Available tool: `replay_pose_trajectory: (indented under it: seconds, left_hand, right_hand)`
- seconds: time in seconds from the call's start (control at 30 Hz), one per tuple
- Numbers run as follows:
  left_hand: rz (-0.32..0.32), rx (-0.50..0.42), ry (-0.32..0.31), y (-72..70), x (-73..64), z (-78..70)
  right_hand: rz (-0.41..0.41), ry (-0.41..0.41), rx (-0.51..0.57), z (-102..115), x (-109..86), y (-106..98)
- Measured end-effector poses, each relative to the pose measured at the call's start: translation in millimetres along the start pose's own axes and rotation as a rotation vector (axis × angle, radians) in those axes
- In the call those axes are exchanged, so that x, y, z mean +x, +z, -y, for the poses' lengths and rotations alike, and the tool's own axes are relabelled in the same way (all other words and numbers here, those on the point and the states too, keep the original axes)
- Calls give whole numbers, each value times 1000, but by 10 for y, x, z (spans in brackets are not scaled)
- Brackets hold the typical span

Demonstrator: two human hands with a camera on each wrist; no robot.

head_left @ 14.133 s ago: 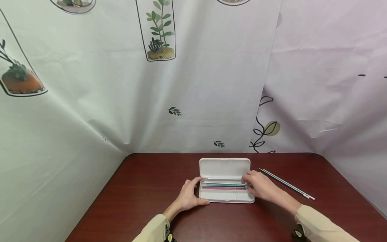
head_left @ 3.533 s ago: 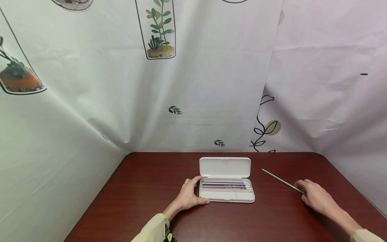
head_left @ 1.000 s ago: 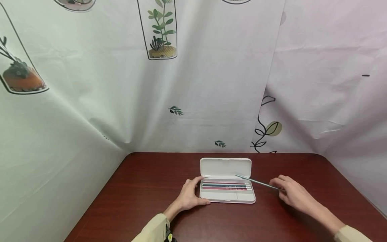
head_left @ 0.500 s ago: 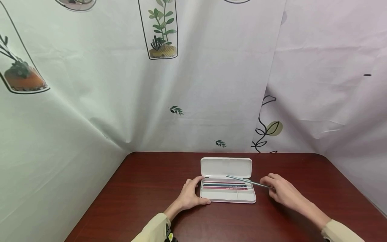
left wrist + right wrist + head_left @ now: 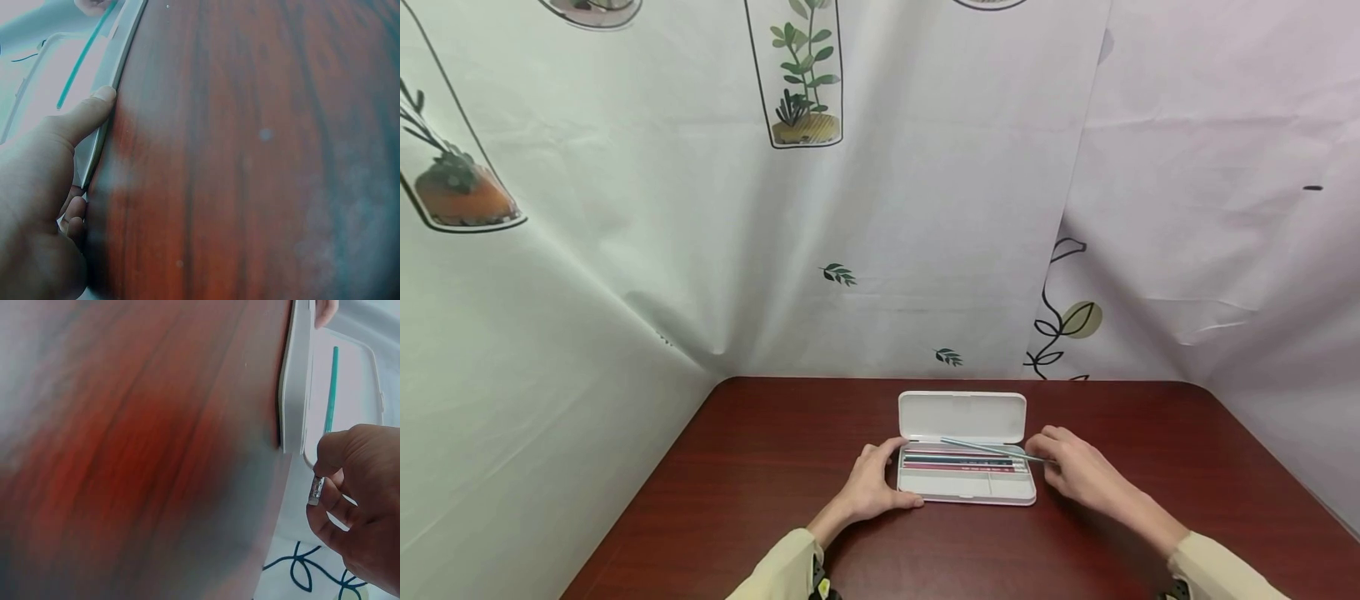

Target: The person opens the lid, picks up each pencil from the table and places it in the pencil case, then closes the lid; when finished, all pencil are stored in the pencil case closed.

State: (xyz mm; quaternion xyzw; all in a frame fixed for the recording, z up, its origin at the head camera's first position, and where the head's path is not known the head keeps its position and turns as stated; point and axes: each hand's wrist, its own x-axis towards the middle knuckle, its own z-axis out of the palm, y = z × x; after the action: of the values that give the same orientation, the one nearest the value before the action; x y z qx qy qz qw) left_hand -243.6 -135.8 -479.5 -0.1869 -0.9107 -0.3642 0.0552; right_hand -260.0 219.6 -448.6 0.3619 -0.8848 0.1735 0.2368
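Note:
A white pencil case (image 5: 942, 484) lies on the table with its lid (image 5: 962, 416) raised. Several pencils (image 5: 953, 458), pink and dark green, lie along its rear compartment. My left hand (image 5: 867, 490) holds the case's left end, thumb on the front edge and fingers toward the back corner. Beyond the right end, my right hand (image 5: 1078, 471) pinches a teal pencil (image 5: 981, 447) near its eraser end (image 5: 316, 490). That pencil slants across the rear of the case, its far tip in front of the lid. The left wrist view shows the thumb (image 5: 94, 112) pressed on the case rim.
The dark red-brown table (image 5: 775, 450) has rounded back corners. White fabric (image 5: 895, 275) with printed plants hangs behind it and along both sides. The front compartment has a small divider (image 5: 989, 483) toward the right.
From the table's right side, where it reached a pencil, my right hand has carried the teal pencil left over the case. No pencils lie on the table's right now. My left hand keeps its place.

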Motion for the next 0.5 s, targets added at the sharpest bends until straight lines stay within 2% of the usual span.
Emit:
replay_pose_trajectory:
  seconds: [0.5]
  left_hand:
    - [-1,4,4,6,4,10]
  right_hand:
    - [116,53,-19,110,169,93]
